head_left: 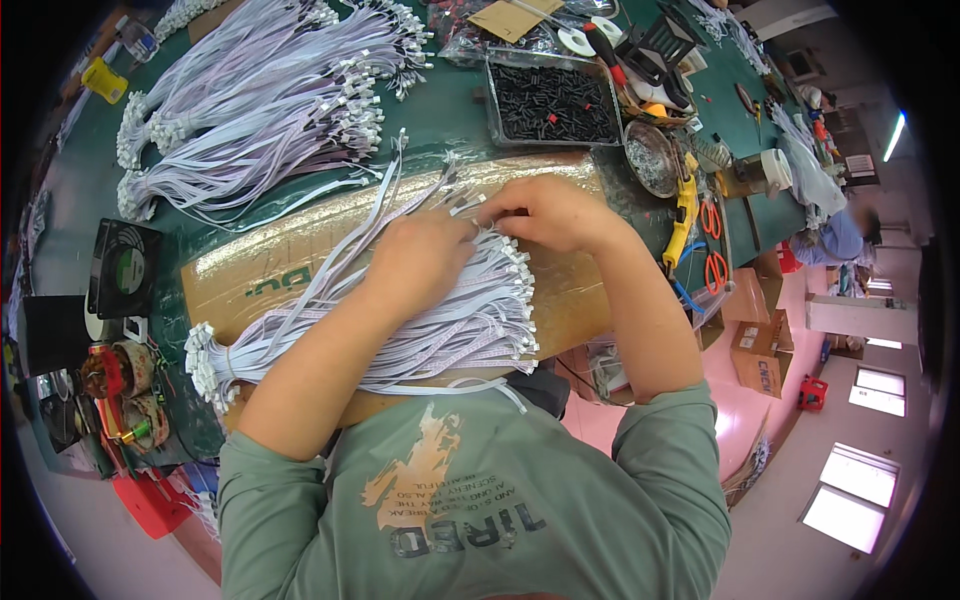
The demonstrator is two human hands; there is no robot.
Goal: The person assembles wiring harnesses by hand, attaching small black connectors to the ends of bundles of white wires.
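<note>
A bundle of white and pale-lilac flat cables [430, 340] lies before me on a film-covered cardboard sheet [568, 290]. Small white connectors [522, 290] crowd its right end, and more are gathered at its left end. My left hand [425, 258] rests over the bundle, closed, its fingertips on a cable among the connector ends. Close beside it, my right hand [548, 212] pinches at a cable end with thumb and forefinger; the exact point of grip is hidden. Several loose cables [375, 215] stretch up past my left hand.
Larger cable bundles [270, 110] cover the table's far left. A clear tray of short black pieces [555, 100] stands beyond my hands. To the right are a metal bowl [651, 160], a yellow tool [682, 215] and orange-handled scissors [714, 270]. A small black fan [125, 268] stands left.
</note>
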